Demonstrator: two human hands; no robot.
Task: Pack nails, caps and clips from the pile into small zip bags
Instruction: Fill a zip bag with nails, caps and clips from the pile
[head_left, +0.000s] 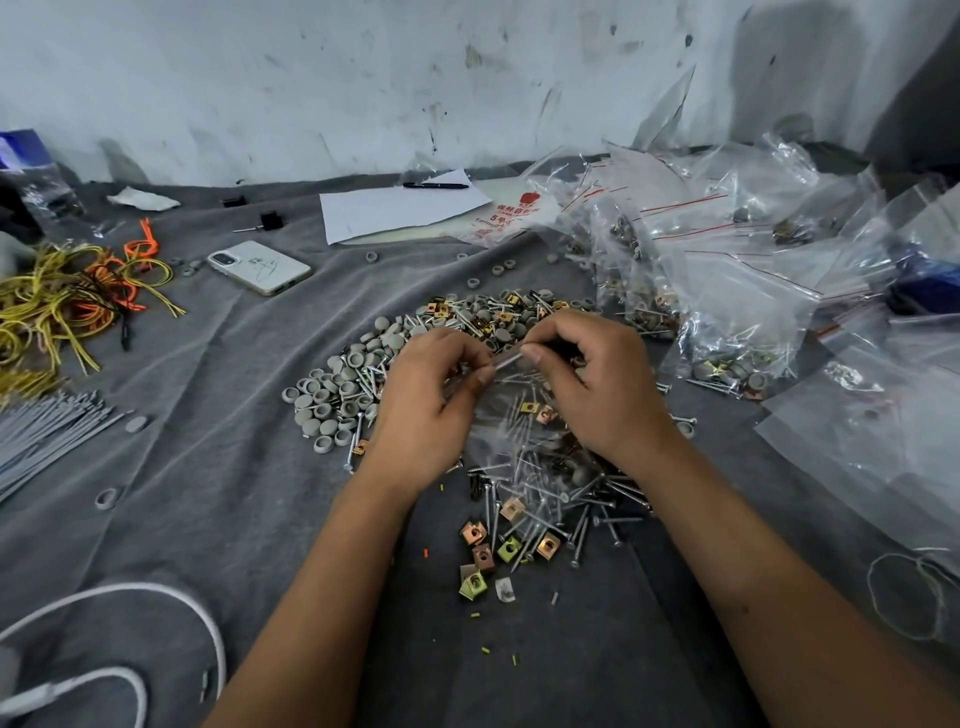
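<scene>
A clear small zip bag (524, 415) hangs between my hands above the pile, with nails and a couple of clips inside it. My left hand (434, 400) pinches the left end of its top strip. My right hand (597, 379) pinches the right end. Under and around them lies the pile: grey caps (337, 389) to the left, nails (561, 499) in the middle and near side, and square yellow and copper clips (498, 551) closest to me. More caps and clips (498, 312) lie beyond my hands.
Filled zip bags (727, 322) are heaped at the right, with empty bags (857, 431) nearer. A phone (260, 267), paper with a pen (400, 208), yellow and orange cords (67, 301), grey ties (47, 431) and a white cable (156, 613) lie on the grey cloth (234, 493).
</scene>
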